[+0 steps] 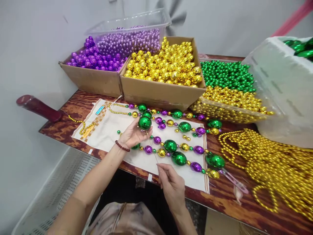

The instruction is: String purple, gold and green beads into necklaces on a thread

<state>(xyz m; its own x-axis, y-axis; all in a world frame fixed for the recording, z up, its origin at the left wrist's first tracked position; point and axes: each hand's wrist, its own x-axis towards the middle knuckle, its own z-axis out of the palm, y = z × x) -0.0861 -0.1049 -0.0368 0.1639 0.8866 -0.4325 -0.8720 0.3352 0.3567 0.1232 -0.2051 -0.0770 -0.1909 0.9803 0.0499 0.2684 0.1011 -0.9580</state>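
My left hand (133, 134), with a dark beaded bracelet on its wrist, holds a large shiny green bead (145, 123) over the white cloth (112, 140). Another green bead partly shows behind it. Lower and to the right, my right hand (171, 182) pinches a thin string (155, 155) that runs up towards the left fingers; whether a needle is part of it is too fine to tell. Below and beside the hands lie strung green, purple and gold beads (179, 158). Further back on the cloth is another beaded strand (184, 127), with small loose gold beads (186, 138) nearby.
Behind the cloth stand boxes of purple beads (91, 61) and gold beads (158, 68), with a clear tub (166, 19) on top. Small green beads (226, 75), a white foam box (281, 94), gold bead strands (276, 169), pink-handled scissors (236, 182) and a dark red post (39, 107) flank them.
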